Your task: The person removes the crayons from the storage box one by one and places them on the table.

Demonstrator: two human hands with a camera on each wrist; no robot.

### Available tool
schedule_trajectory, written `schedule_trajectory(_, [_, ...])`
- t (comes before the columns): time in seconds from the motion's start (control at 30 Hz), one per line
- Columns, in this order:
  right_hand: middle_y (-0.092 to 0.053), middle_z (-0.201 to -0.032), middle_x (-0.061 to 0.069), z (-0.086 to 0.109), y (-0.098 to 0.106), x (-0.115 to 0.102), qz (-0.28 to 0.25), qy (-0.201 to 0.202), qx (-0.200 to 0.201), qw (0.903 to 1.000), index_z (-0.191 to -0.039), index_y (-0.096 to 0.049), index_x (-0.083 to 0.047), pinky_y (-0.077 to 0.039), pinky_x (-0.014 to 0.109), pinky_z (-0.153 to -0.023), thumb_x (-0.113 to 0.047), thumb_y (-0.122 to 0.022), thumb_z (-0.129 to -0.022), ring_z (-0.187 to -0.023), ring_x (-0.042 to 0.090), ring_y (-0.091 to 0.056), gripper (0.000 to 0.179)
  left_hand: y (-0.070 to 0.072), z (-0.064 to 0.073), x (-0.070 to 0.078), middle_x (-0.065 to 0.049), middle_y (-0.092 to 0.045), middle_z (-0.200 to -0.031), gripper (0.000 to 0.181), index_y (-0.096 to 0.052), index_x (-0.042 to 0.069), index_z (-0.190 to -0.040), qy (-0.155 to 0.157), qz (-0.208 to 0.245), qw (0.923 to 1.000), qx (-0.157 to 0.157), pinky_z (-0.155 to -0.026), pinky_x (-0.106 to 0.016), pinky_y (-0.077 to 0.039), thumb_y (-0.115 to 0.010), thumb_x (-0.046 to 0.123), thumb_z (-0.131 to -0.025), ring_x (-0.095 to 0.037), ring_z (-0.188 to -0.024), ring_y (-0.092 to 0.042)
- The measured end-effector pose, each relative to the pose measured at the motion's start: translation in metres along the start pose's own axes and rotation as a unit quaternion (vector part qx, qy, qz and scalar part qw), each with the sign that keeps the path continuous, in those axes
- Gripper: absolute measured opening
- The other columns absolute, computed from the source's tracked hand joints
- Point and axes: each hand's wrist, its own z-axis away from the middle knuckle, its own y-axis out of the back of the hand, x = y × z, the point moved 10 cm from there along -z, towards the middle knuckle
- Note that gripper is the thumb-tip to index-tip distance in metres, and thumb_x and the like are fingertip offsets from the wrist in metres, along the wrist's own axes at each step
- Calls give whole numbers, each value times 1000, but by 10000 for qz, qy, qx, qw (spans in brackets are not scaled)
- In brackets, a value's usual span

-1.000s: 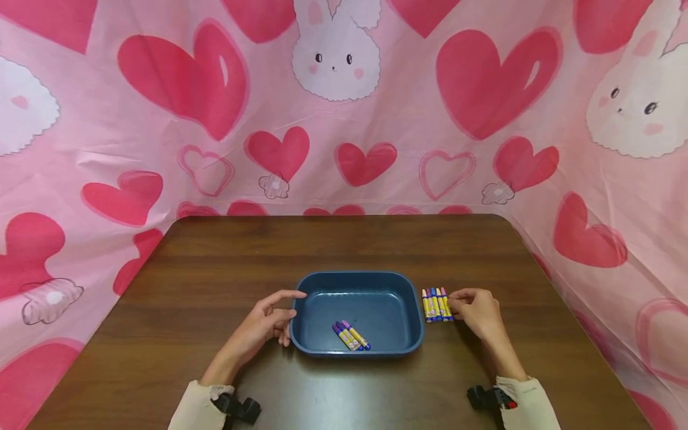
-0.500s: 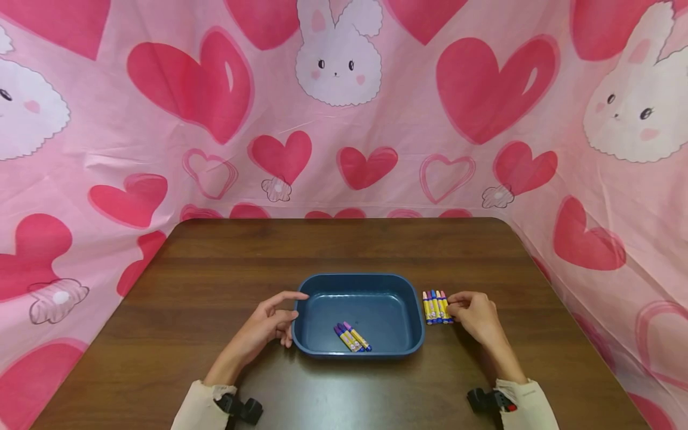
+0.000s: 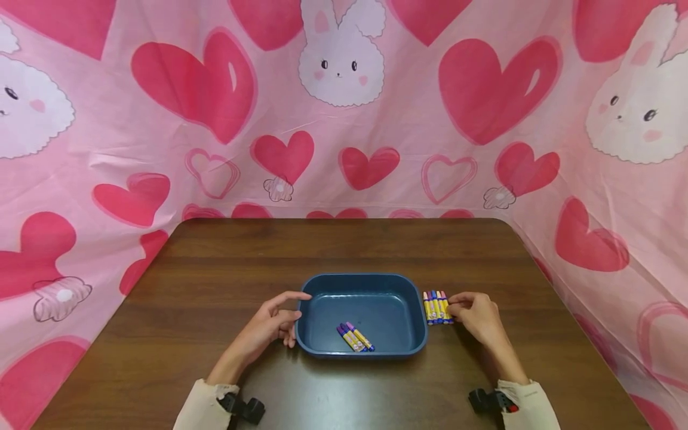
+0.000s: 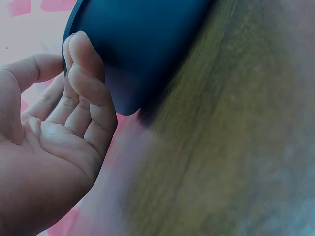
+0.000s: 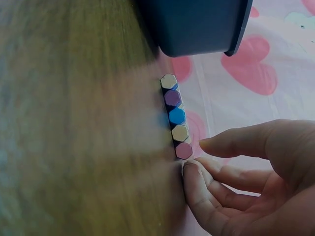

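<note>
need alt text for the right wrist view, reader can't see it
A right hand, fingers bent, is beside the pink end of five crayons lined side by side, their ends pale, purple, blue, pale and pink. A dark blue tray shows above them, with wooden table left and heart-patterned cloth right.

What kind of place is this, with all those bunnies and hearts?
Probably a little indoor filming corner: a pink bunny-and-heart cloth surrounds the back and sides of a brown table, and black cameras sit on both wrists.

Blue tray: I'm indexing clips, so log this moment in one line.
left hand: at left rim of blue tray | right hand: at right end of crayon row | row: right of tray | other crayons: inside tray
</note>
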Motion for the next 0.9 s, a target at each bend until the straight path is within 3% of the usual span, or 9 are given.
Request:
schedule_trajectory(0.13, [-73,-85,12,1,3,-1,104,34,182,9998,-100,-72,5,-52,25,-59,-11,-70,-88,-67,14,-67,20,1,0,0,-10,-61,-66,43,-49,7,-142,10,2,10000,16,-54,-28,-50,-56,20,-102,-21,-56,-62])
schedule_trajectory(0.4, [-73,-79,4,6,23,-25,611,686,1223,9882,-91,-76,-3,-48,33,-72,-13,-74,-86,-74,17,-67,12,0,0,-1,-11,-60,-66,43,-49,7,-142,23,32,10000,30,-54,-28,-51,-56,20,-102,-21,-56,-62])
schedule_trajectory(0.7, [-72,-79,5,15,18,-63,357,1272,1219,9837,-94,-75,-1,-49,21,-63,-6,-74,-85,-71,16,-65,10,0,0,-2,-10,-60,-67,41,-51,9,-141,32,44,10000,27,-54,-28,-51,-56,20,-102,-20,-56,-62])
schedule_trajectory(0.9, [-71,-78,4,21,13,-97,304,1682,1080,9793,-94,-75,-1,-53,22,-65,-1,-74,-83,-71,16,-65,11,0,0,-1,-10,-60,-67,42,-50,8,-142,18,52,10000,28,-54,-28,-51,-56,20,-102,-20,-56,-62])
